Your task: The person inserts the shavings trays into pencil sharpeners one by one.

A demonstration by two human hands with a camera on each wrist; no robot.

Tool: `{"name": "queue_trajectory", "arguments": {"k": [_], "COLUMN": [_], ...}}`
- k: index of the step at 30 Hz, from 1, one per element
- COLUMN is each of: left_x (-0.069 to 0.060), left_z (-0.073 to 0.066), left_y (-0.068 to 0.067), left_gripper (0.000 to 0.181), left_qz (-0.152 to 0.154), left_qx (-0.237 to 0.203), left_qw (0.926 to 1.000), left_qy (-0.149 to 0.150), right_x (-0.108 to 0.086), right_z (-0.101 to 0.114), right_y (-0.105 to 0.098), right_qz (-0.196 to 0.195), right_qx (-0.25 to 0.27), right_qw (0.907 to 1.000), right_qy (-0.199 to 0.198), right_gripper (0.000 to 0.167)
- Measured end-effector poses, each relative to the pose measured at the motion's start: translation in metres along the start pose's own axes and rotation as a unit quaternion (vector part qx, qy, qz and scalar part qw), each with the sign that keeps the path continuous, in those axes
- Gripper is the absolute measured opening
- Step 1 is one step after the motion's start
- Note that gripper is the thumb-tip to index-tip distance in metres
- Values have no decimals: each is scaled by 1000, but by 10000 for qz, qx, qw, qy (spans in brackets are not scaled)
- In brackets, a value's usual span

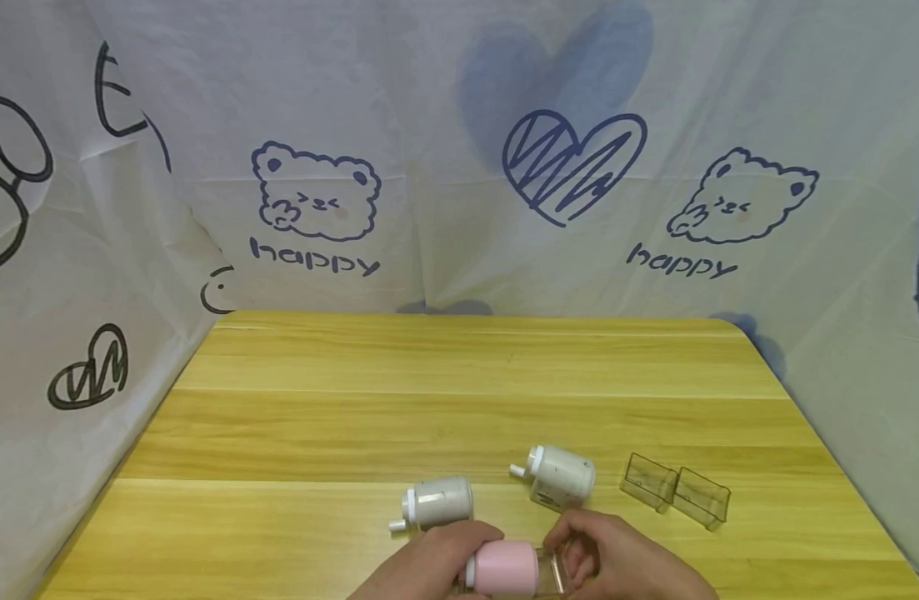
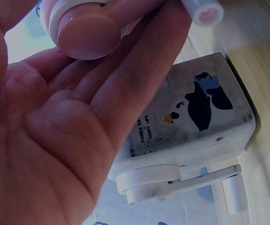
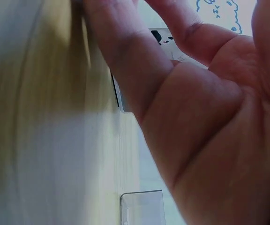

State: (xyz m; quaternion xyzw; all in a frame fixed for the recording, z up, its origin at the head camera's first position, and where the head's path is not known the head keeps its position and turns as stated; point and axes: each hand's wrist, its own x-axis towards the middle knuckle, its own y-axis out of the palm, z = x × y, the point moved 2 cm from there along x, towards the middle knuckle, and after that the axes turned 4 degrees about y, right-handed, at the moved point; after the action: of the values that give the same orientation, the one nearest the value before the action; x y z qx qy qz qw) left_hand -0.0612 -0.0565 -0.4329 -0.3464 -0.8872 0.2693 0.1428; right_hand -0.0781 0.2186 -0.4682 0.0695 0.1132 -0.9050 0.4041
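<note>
At the table's near edge, my left hand grips a pink crank pencil sharpener lying with its crank end to the left. In the left wrist view its pink crank shows over the fingers. My right hand pinches a clear shavings drawer at the sharpener's right end. How far the drawer sits inside is hidden. Just beyond the left hand lies a whitish pencil sharpener with a panda print. Another whitish pencil sharpener lies beyond the right hand, its crank pointing left.
Two clear, smoke-tinted drawers lie side by side to the right of the sharpeners. The wooden table runs back to a white cloth wall with drawn bears and hearts. Similar cloth hangs at both sides.
</note>
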Motion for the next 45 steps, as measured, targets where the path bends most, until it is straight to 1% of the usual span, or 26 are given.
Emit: {"name": "queue_trajectory", "arguments": {"k": [6,9,16,22,29,33,38,41,45], "left_x": [1,1,1,1,1,1,1,1,1], "left_z": [0,0,0,1,1,0,0,0,0], "left_y": [0,0,0,0,1,1,1,1,1], "left_gripper": [36,36,35,35,37,37,42,45,44], "left_qz": [6,1,13,1,18,36,81,100,102], "left_qx": [5,57,27,118,239,264,340,356,346], "left_qw": [10000,10000,10000,9999,9997,9996,9994,9993,9993], "left_qy": [-6,0,-22,12,40,4,-46,-76,-60], "right_x": [1,1,2,3,2,2,2,2,2], "right_z": [-1,-1,-2,-3,-3,-3,-1,-1,-1], "right_y": [1,1,1,2,2,3,2,2,2], "right_qz": [-70,-66,-59,-42,-3,5,-5,-11,0], "right_qx": [-92,-98,-118,0,91,155,163,145,123], "right_qw": [9999,9999,9999,10000,9999,9998,9997,9997,9998], "right_qy": [66,54,11,78,44,110,180,176,126], "right_gripper": [40,40,41,42,42,42,41,41,42]}}
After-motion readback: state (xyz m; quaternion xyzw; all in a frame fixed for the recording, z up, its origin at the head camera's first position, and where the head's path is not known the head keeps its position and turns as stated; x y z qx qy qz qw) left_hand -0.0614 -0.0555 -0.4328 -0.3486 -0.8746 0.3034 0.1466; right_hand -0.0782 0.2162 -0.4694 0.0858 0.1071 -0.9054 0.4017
